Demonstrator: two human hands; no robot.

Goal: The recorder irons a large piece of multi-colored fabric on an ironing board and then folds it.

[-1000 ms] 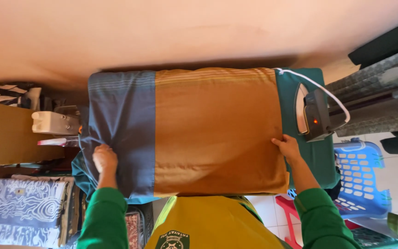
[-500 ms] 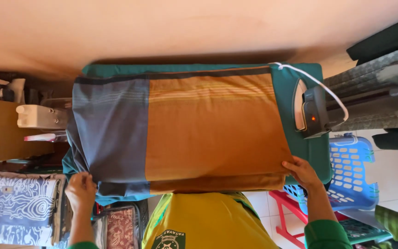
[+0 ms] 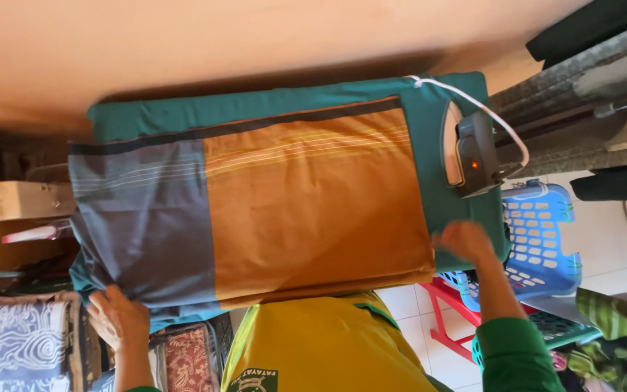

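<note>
Risk first: the cloth [image 3: 255, 210], a folded piece in grey-blue and orange-brown, overhangs the left end of the board [image 3: 444, 94], so a pull from that side could drag it off or skew the fold. The left hand [image 3: 119, 318] sits at the cloth's near left corner, where the grey-blue part droops past the board's teal cover; its fingers are curled over the hem and appear to pinch it, though the grip itself is partly hidden under the fabric. The cloth lies flat across most of the board, with its orange-brown part running right. The right hand [image 3: 464, 241] is blurred at the cloth's near right corner; it seems to rest on or just beside the edge with fingers loosely bent, but whether it grips anything cannot be told. Second risk: the iron [image 3: 472, 152] stands on the board's right end, indicator lit, near that hand, its white cord [image 3: 488, 112] looping beside it; a careless sweep could touch the iron or snag the cord. A blue basket [image 3: 542, 239] stands past the board's right edge.
</note>
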